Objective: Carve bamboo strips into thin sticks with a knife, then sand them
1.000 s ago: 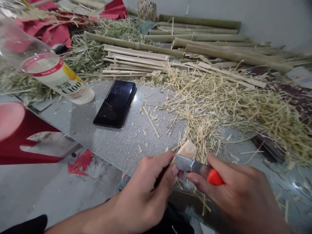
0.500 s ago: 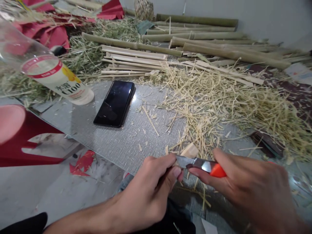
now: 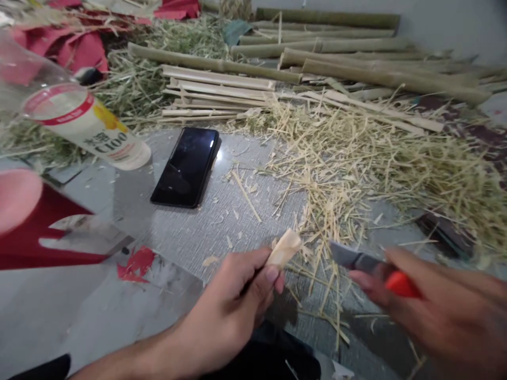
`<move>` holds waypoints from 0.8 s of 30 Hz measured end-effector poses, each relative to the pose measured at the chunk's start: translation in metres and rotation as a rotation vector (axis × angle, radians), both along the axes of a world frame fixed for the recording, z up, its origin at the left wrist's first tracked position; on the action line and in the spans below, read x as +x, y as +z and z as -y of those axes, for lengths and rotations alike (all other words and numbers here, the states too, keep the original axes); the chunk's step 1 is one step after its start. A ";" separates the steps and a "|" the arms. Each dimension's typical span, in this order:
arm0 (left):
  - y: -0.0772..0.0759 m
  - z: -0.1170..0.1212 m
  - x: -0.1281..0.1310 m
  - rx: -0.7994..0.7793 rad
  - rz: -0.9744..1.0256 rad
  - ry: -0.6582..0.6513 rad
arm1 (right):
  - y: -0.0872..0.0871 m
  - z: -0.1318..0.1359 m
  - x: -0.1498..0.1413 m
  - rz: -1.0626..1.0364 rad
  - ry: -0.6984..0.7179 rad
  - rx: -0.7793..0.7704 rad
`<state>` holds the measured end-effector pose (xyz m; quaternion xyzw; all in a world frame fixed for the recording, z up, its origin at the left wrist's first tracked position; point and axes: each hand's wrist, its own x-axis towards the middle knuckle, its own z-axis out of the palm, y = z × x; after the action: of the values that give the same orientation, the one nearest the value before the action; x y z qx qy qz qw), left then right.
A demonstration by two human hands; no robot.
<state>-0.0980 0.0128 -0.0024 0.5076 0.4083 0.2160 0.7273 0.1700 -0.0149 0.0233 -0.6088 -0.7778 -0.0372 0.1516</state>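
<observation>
My left hand [image 3: 233,311] is closed round a short pale piece of bamboo [image 3: 284,248], whose cut end sticks up past my thumb. My right hand [image 3: 439,311] grips a knife [image 3: 368,264] with an orange handle and a grey blade. The blade points left and sits apart from the bamboo piece, to its right. Both hands hover low over the grey textured mat [image 3: 206,232]. The right hand is blurred by motion.
A black phone [image 3: 186,166] lies on the mat. A plastic bottle [image 3: 75,121] lies at the left. A heap of bamboo shavings [image 3: 356,158] spreads across the right. Split bamboo slats [image 3: 217,95] and green bamboo poles [image 3: 356,68] lie behind. Red paper [image 3: 35,237] lies at the left.
The knife has pulled away to the right, off the bamboo piece. My left hand has tilted the piece up so its cut end shows.
</observation>
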 end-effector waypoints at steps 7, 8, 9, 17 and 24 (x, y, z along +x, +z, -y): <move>0.005 -0.003 0.015 0.193 0.013 -0.073 | -0.010 -0.002 -0.046 -0.073 0.135 -0.055; 0.005 -0.001 0.014 0.249 0.001 -0.081 | -0.011 -0.003 -0.048 -0.072 0.131 -0.068; 0.005 0.000 0.013 0.313 -0.025 -0.081 | -0.012 -0.005 -0.049 -0.067 0.126 -0.086; 0.007 -0.003 0.009 0.404 -0.187 -0.124 | -0.010 -0.008 -0.033 0.208 0.114 0.068; 0.011 -0.014 0.011 0.158 -0.037 -0.167 | -0.009 -0.011 -0.022 0.333 0.128 0.168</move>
<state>-0.0866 0.0273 0.0091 0.5993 0.3595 0.1767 0.6930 0.1476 -0.0037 0.0144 -0.5289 -0.8233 -0.1924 0.0730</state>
